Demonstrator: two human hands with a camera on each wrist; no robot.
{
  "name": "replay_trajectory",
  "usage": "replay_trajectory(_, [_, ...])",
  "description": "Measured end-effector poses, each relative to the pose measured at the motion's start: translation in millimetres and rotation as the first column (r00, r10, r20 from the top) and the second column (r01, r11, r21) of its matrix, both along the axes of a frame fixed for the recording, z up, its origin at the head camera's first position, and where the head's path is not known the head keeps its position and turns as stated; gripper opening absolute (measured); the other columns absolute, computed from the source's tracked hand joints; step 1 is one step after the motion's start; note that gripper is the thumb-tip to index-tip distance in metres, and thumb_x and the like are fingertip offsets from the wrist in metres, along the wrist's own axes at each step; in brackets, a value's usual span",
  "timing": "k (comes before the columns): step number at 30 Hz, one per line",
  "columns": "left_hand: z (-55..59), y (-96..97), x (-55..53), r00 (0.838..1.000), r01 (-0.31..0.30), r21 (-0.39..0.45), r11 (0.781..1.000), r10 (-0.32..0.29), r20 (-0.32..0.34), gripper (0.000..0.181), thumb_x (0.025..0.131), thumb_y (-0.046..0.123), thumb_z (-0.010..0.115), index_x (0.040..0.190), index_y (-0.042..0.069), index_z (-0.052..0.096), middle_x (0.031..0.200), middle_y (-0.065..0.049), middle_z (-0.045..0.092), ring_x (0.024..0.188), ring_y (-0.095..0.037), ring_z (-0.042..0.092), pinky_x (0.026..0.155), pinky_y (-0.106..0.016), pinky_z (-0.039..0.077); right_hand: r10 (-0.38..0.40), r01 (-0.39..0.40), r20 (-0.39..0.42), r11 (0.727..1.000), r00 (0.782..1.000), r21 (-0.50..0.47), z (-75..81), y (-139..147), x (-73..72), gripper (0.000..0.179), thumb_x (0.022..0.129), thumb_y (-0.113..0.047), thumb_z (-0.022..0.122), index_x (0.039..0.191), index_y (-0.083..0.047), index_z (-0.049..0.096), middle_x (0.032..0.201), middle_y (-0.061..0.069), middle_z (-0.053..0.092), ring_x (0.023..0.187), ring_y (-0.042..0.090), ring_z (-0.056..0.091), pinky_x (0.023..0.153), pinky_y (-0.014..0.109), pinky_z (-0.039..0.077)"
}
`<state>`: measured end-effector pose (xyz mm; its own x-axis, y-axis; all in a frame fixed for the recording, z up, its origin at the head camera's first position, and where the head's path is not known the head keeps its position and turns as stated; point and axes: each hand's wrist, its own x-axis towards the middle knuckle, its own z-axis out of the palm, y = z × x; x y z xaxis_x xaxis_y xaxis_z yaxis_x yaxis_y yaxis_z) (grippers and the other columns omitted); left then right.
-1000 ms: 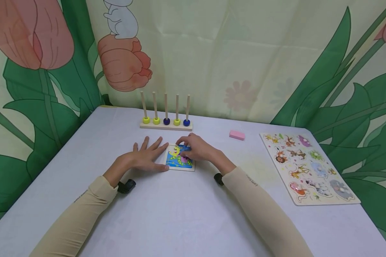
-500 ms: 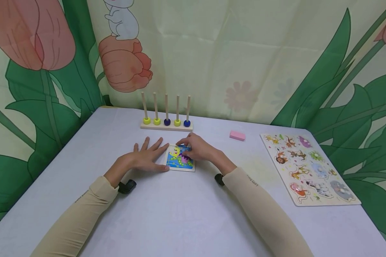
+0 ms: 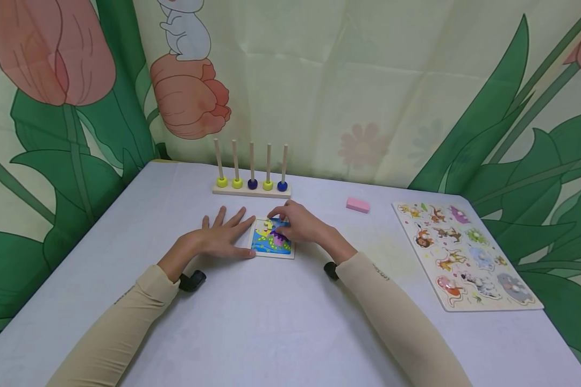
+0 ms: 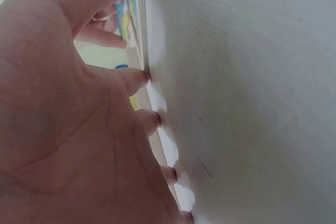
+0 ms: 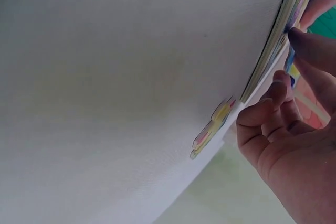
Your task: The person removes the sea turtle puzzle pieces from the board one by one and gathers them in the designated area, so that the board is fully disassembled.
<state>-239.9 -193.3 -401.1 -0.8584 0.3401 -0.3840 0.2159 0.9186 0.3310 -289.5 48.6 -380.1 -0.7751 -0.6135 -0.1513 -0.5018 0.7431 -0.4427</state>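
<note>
The picture puzzle [image 3: 270, 245] lies flat in the middle of the white table [image 3: 252, 322], between the person's two hands; the left hand [image 3: 217, 238] is set against its left side, seemingly to steady it, while the right hand [image 3: 298, 223] works over its far right part.

The left hand's fingers are spread wide and nearly straight, gripping nothing; the thumb touches the near left corner, the index fingertip is at the far left corner, and the other fingertips rest on the tabletop; the right hand's thumb and index finger are bent towards each other, a small gap between them, and appear to pinch a blue piece [image 5: 290, 60] there, though whether it is lifted cannot be told; its other fingers are curled inwards.

Farther off stands a peg abacus [image 3: 252, 192]; a pink block [image 3: 358, 205] lies far right, and an animal board [image 3: 428, 269] at the right, all untouched.
</note>
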Motion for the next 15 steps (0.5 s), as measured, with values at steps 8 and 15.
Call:
replay_trajectory(8, [-7.9, -1.4, -6.3, 1.000, -0.001, -0.002, 1.000, 0.001, -0.009, 0.105, 0.091, 0.079, 0.058, 0.172, 0.030, 0.012, 0.181, -0.007, -0.009, 0.161, -0.055, -0.020, 0.119, -0.085, -0.010, 0.005, -0.005, -0.027, 1.000, 1.000, -0.008, -1.9, 7, -0.5, 0.040, 0.103, -0.020, 0.070, 0.142, -0.017, 0.067, 0.125, 0.014, 0.065, 0.112, 0.025, 0.061, 0.100, 0.040, 0.056])
replay_trajectory(15, [-7.8, -0.9, -5.1, 1.000, -0.005, -0.005, 1.000, 0.005, 0.003, 0.105, 0.092, 0.077, 0.058, 0.172, 0.028, 0.010, 0.181, -0.006, -0.011, 0.162, -0.052, -0.022, 0.120, -0.083, -0.011, -0.025, 0.024, -0.026, 1.000, 0.999, -0.020, -2.6, 20, 0.0, 0.039, 0.102, -0.019, 0.068, 0.141, -0.018, 0.068, 0.124, 0.014, 0.065, 0.102, 0.023, 0.059, 0.090, 0.035, 0.054])
